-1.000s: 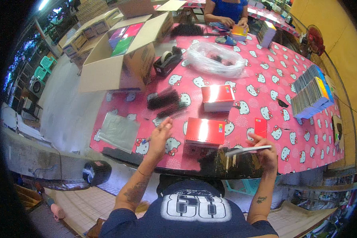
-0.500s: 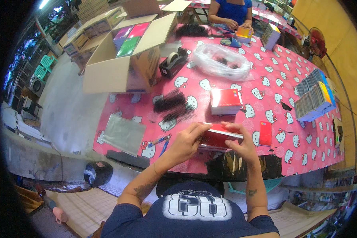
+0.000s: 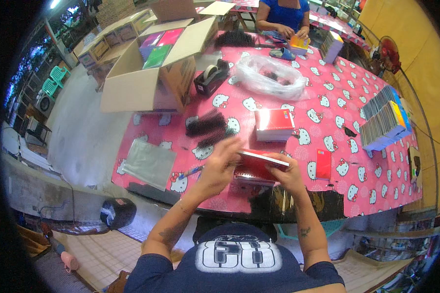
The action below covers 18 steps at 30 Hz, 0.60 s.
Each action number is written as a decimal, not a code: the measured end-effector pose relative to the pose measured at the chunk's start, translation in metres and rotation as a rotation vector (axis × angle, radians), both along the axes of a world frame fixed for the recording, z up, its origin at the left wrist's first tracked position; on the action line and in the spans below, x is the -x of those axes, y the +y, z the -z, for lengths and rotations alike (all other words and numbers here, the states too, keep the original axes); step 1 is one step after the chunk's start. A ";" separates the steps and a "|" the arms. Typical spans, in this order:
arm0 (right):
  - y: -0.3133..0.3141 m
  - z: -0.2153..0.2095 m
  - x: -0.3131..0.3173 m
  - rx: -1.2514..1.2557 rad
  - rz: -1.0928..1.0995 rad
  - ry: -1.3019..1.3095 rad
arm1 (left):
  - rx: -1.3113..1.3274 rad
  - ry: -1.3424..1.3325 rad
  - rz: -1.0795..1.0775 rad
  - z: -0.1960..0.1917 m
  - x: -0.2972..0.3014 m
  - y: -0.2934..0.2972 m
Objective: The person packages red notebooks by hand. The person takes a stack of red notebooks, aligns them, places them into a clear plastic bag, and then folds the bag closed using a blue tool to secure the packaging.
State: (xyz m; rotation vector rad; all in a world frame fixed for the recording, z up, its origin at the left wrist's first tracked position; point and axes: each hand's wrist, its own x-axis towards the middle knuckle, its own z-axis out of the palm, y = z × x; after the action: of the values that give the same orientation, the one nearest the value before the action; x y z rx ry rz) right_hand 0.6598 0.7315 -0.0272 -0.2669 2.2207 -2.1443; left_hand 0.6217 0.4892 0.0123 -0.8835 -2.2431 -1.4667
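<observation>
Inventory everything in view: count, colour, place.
table: one, pink-covered, centre
held notebook: one, red and white, front middle
notebook stacks: two, red, front middle
loose notebook: one, red, right of stacks
coils: count unclear, black, left of stacks
plastic sheets: count unclear, clear, left
open box: one, brown, far left
tape dispenser: one, black, beside open box
plastic bag: one, clear, beyond stacks
notebook rows: two, mainly grey, right
cartons: several, brown, left background
fan: one, red, right background
chairs: at least two, green, left background
co-worker: one, blue top, far side
left hand: one, bare, near held notebook
right hand: one, bare, gripping held notebook
</observation>
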 end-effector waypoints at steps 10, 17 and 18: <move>-0.007 -0.002 -0.001 0.045 0.061 0.017 | 0.088 -0.073 -0.057 -0.001 0.004 -0.041; -0.006 0.000 -0.003 0.028 0.098 0.027 | 0.074 -0.035 0.003 -0.001 0.004 -0.033; -0.006 0.001 -0.004 0.027 0.099 0.021 | 0.073 -0.041 0.004 0.002 0.005 -0.033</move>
State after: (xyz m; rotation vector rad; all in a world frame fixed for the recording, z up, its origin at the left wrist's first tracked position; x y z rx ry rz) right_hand 0.6636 0.7251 -0.0279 -0.1844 2.2640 -2.2316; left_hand 0.6163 0.4564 0.0103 -0.8882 -2.3393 -1.4255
